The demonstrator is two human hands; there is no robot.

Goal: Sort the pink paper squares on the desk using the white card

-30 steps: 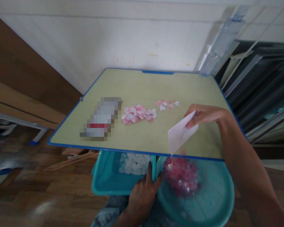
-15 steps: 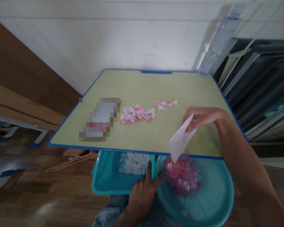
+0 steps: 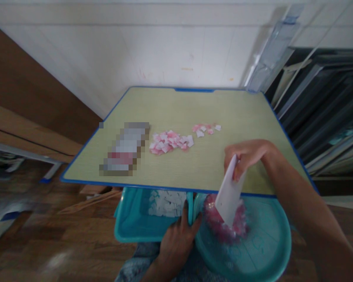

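Note:
My right hand (image 3: 242,156) is closed on a white flat scraper (image 3: 228,196), which looks like a thin plastic sheet. Its lower edge points down over a pink, shiny heap (image 3: 213,219) in the round teal basin (image 3: 264,250); whether it touches the heap I cannot tell. Below the board's front edge, my left hand (image 3: 178,241) grips the adjoining rims of that basin and a rectangular teal tub (image 3: 132,225), thumb and forefinger on either side. White paper-like bits (image 3: 166,203) lie in the tub.
A yellow-green board (image 3: 170,105) with blue edging carries a larger pile of pink and white bits (image 3: 170,141), a smaller scatter (image 3: 206,129) and a pixelated flat object (image 3: 126,147). A clear plastic piece (image 3: 270,55) leans on the wall. Dark panels (image 3: 326,90) stand at right.
My right hand has moved slightly down towards me, carrying the scraper from the board's edge to over the pink heap and tilting it steeper. My left hand has stayed still.

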